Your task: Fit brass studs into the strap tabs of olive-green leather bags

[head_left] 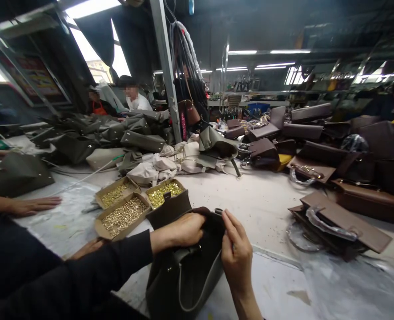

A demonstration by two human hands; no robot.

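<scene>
A dark green handbag [163, 284] stands tilted on the table in front of me, its mouth open towards me and its flap folded back. My left hand [185, 230] reaches into the mouth from the left, its fingers curled at the far inner edge; the fingertips are hidden. On the right edge, my right hand [237, 246] pinches the rim between thumb and fingers, beside a small dark loop at the top. Close behind the bag are cardboard trays of small brass-coloured metal pieces [125, 217] and shiny gold-coloured pieces [163, 194].
Another person's hand [35, 206] lies flat on the table at left; more fingers show beside the trays. Dark green bags [73, 146] are heaped at back left, pale bags [157, 169] in the middle, brown handbags [347, 222] at right. A metal post [166, 66] rises behind.
</scene>
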